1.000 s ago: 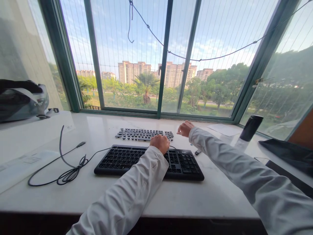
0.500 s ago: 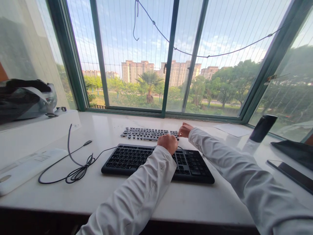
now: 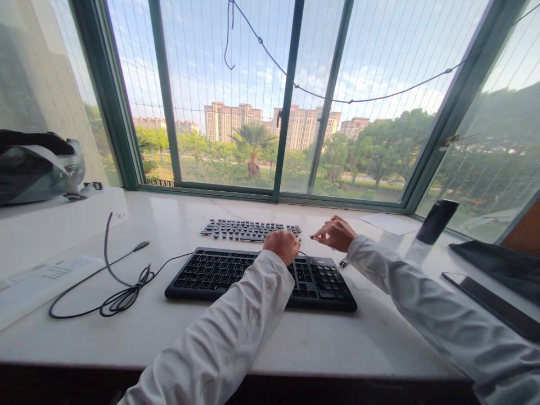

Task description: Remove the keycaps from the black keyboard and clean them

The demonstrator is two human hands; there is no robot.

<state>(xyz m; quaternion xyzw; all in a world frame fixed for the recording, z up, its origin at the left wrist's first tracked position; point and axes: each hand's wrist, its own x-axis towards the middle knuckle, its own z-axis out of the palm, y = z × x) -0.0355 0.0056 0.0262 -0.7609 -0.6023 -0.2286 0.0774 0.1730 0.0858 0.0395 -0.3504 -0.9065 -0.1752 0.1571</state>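
Observation:
A black keyboard (image 3: 202, 269) lies on the white table, with the rows of key sockets showing and keys on its right-hand block. Behind it, loose black keycaps (image 3: 242, 229) are laid out in rows. My left hand (image 3: 282, 246) is closed above the keyboard's back edge, at the right end of those rows; whatever it holds is hidden behind the knuckles. My right hand (image 3: 338, 233) pinches a small black keycap (image 3: 312, 237) between thumb and fingertips, a short way right of the rows.
A looped black cable (image 3: 134, 292) with a plug lies left of the keyboard. A small metallic object (image 3: 343, 262) rests under my right wrist. At the right are a dark cylinder (image 3: 437, 221), paper (image 3: 390, 223) and a phone (image 3: 489, 304). A white box (image 3: 63, 219) stands left.
My right hand has moved right, away from my left hand, and the small keycap in its fingertips now shows. My left hand stays over the keyboard's back edge. The view has shifted slightly.

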